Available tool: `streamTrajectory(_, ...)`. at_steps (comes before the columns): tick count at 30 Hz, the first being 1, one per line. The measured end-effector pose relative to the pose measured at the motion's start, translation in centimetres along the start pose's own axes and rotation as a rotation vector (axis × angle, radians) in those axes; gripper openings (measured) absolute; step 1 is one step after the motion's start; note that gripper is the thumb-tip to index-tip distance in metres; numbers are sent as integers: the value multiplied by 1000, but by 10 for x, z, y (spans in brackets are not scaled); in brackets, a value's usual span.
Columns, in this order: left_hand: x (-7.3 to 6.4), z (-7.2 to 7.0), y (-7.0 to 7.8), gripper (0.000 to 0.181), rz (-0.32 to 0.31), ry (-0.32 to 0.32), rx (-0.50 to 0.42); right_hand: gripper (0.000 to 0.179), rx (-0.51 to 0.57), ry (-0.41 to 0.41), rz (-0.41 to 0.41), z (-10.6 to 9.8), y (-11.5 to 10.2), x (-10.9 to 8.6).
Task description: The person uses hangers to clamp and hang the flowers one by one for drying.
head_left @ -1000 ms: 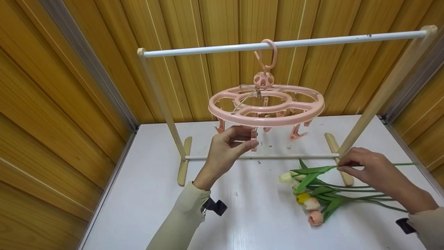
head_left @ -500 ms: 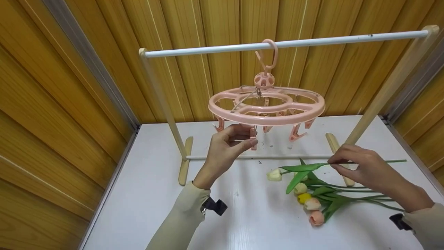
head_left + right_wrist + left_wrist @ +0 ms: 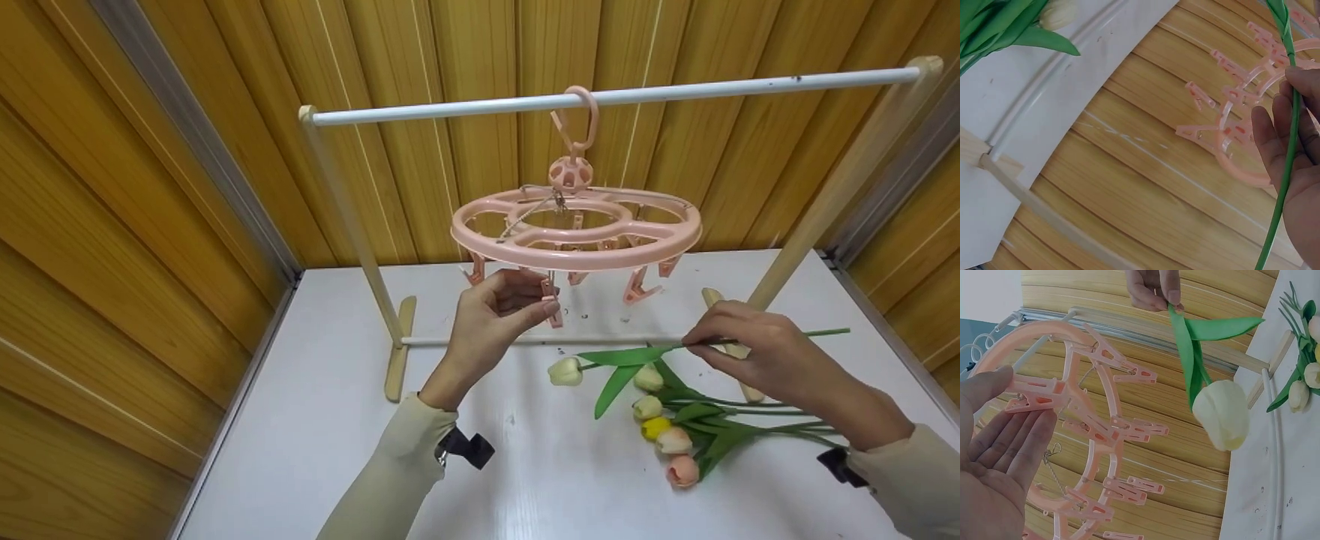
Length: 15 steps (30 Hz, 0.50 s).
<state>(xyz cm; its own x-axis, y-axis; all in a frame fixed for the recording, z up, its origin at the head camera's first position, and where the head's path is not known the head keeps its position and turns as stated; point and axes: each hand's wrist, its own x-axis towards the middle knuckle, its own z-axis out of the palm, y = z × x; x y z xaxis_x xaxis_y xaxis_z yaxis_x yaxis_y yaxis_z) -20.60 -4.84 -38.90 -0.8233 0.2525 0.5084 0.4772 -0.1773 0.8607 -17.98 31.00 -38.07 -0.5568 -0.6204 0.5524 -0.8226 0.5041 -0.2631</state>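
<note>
A pink round clip hanger (image 3: 577,260) hangs by its hook from a white bar. Below its front rim, my left hand (image 3: 484,322) pinches one of the pink clothespins (image 3: 1036,389) between thumb and fingers. My right hand (image 3: 765,352) pinches the green stem of a white artificial tulip (image 3: 565,371) between thumb and fingertips. Its blossom points left, a little below and right of the left hand. In the right wrist view the stem (image 3: 1292,129) runs across the fingers and palm.
Several more tulips (image 3: 679,442), white, yellow and pink, lie on the white table (image 3: 315,450) at right. The rack's white top bar (image 3: 450,109), wooden posts (image 3: 810,225) and lower bar (image 3: 607,338) frame the hanger. Wood-look walls (image 3: 480,45) stand behind and at the sides.
My right hand has moved left with the white tulip, drawing it away from the other flowers toward the hanger. The left hand stays in place; the clothespin in it has tilted slightly.
</note>
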Motion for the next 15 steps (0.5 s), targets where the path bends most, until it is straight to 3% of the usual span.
streamTrajectory(1, 0, 0, 0, 30, -1, 0, 1, 36, -7, 5, -8, 1, -1, 3)
streamTrajectory(2, 0, 1, 0, 31, -4, 1, 0, 47, -10, 13, -20, 2, -2, 5)
streamTrajectory(15, -1, 7, 1, 28, -72, 48, -40, 42, -8, 50, -105, 14, -15, 31)
